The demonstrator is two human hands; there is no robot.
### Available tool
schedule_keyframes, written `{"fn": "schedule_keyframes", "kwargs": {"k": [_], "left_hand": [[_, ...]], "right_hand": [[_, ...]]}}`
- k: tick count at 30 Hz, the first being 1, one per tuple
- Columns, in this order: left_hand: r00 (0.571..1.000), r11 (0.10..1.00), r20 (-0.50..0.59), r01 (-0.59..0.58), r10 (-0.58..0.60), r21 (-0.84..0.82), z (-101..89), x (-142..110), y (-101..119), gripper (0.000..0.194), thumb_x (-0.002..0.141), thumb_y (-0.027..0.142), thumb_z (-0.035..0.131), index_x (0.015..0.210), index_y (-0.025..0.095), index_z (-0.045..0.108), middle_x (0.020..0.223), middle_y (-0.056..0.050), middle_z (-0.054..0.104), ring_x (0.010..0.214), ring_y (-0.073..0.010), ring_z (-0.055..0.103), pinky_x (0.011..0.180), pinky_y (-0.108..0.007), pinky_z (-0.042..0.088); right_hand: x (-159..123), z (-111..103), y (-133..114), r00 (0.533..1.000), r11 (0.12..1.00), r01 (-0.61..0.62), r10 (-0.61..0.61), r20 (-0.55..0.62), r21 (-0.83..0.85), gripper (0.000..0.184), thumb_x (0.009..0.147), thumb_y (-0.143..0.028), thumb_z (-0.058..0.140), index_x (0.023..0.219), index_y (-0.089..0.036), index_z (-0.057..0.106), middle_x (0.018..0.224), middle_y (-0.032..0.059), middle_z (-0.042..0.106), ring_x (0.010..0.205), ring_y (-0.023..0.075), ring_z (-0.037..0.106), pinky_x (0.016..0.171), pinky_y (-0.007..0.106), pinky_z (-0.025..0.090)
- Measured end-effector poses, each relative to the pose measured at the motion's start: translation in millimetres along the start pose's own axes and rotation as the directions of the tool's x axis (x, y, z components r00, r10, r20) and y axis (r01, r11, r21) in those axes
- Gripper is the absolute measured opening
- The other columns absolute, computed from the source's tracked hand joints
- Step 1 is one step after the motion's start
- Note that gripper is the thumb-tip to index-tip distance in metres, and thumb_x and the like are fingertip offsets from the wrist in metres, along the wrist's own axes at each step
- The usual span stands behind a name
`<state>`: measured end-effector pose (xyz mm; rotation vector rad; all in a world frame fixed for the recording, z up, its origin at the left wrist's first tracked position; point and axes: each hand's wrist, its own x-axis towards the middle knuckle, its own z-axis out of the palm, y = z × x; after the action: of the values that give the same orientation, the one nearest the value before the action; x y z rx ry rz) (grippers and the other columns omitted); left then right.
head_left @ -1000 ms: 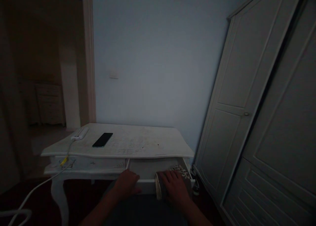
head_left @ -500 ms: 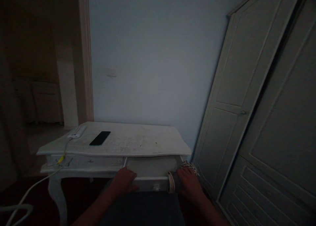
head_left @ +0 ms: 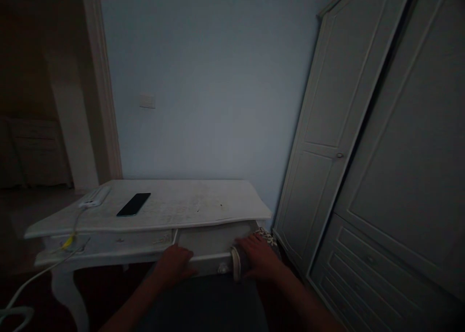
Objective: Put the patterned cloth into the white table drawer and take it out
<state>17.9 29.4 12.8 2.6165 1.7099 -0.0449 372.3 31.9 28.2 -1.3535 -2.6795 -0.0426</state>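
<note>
A white wooden drawer (head_left: 207, 264) is pulled partly out of the desk, and its inside shows as a pale bare bottom. My left hand (head_left: 174, 265) is closed over the left end of the drawer front, fingers over the top edge and thumb low on the front. Draped over the right end of the drawer front is a grey folded cloth (head_left: 237, 264) with a light edge and a pale fringe. My right hand (head_left: 258, 255) lies across this cloth, thumb in front and fingers over the drawer's edge. A small clear knob (head_left: 223, 268) sits between the hands.
On the white desk (head_left: 192, 196) lie a dark phone (head_left: 134, 204) and a white power strip (head_left: 95, 197) with a cable (head_left: 39, 272) hanging down at the left. A pale wardrobe (head_left: 323, 128) stands close on the right. A doorway opens at the left.
The view has turned a little to the right, so everything sits farther left. My right hand's fingers have shifted inward over the cloth and drawer edge. My left hand keeps its place on the drawer.
</note>
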Motion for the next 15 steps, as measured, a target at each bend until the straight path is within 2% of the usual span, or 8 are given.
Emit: {"fn": "schedule_keyframes", "kwargs": {"k": [2,6,9,15], "left_hand": [[1.000,1.000,0.006,-0.003,0.003,0.000,-2.9,-1,1,0.042,0.092,0.054,0.063,0.115,0.021,0.077,0.115,-0.015,0.079,0.113,-0.0376,0.070,0.099,-0.048,0.051],[0.999,1.000,0.030,-0.012,0.011,0.006,-4.2,-1,2,0.042,0.093,0.053,0.062,0.116,0.021,0.076,0.119,-0.016,0.078,0.114,-0.0378,0.070,0.101,-0.049,0.050],[1.000,1.000,0.028,-0.014,0.013,0.016,-1.8,0,1,0.043,0.093,0.054,0.061,0.116,0.020,0.077,0.118,-0.016,0.078,0.114,-0.0382,0.070,0.101,-0.050,0.050],[0.999,0.999,0.021,-0.031,0.030,0.033,-2.0,1,1,0.044,0.094,0.055,0.061,0.117,0.021,0.075,0.118,-0.016,0.078,0.114,-0.0379,0.070,0.100,-0.050,0.051]], "right_hand": [[-10,-3,10,1.000,0.999,-0.029,0.028,-0.009,-0.040,0.112,0.056,-0.052,0.098,0.152,-0.023,0.046,0.145,0.0152,0.059,0.133,0.0394,0.051,0.118,0.053,0.028],[-21,3,19,0.996,0.988,-0.091,0.091,-0.005,-0.123,0.087,0.069,-0.044,0.093,0.144,-0.022,0.053,0.137,0.0148,0.063,0.129,0.0377,0.053,0.116,0.051,0.031],[-18,9,12,0.995,0.983,-0.102,0.103,-0.002,-0.152,0.075,0.074,-0.043,0.091,0.137,-0.021,0.057,0.131,0.0135,0.066,0.126,0.0369,0.055,0.116,0.052,0.031],[-12,5,0,0.994,0.981,-0.100,0.104,0.016,-0.167,0.068,0.076,-0.038,0.089,0.134,-0.021,0.058,0.130,0.0130,0.067,0.123,0.0362,0.055,0.112,0.051,0.033]]}}
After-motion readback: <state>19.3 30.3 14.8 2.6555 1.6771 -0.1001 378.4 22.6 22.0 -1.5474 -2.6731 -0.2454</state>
